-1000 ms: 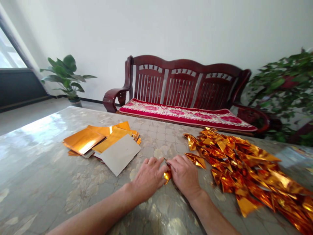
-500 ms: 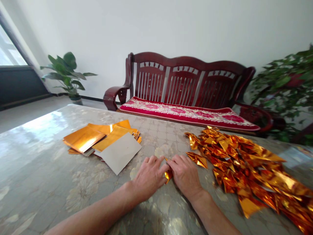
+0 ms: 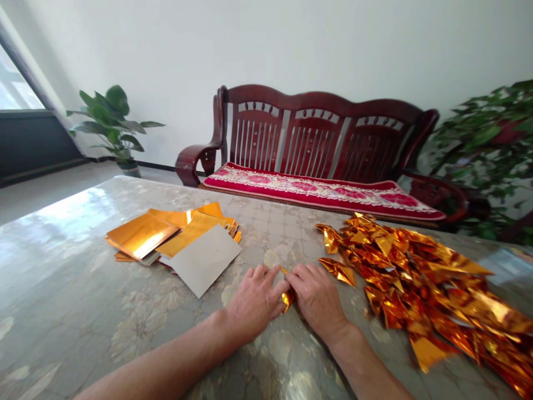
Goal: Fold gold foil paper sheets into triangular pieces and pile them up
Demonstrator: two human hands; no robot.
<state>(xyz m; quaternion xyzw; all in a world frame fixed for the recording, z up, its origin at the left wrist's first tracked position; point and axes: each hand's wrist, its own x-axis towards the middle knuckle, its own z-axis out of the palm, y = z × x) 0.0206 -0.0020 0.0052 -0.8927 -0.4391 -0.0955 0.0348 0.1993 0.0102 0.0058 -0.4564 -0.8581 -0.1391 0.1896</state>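
Note:
My left hand (image 3: 254,303) and my right hand (image 3: 318,300) meet at the middle of the table, fingers pressed together on a small folded piece of gold foil paper (image 3: 286,298). Most of that piece is hidden between my thumbs and fingers. A stack of flat gold foil sheets (image 3: 144,236) lies to the left, with one sheet turned grey side up (image 3: 206,258). To the right spreads a large heap of folded gold foil pieces (image 3: 420,283).
The work surface is a glossy marble-patterned table (image 3: 62,300). Behind it stands a dark red wooden bench (image 3: 316,139) with a red floral cushion. A potted plant (image 3: 112,122) stands at the back left and leafy plants (image 3: 487,150) at the right.
My hands have stayed on the small foil piece, with only slight finger shifts. The camera has tilted a little, so the scene sits slightly lower and to the right.

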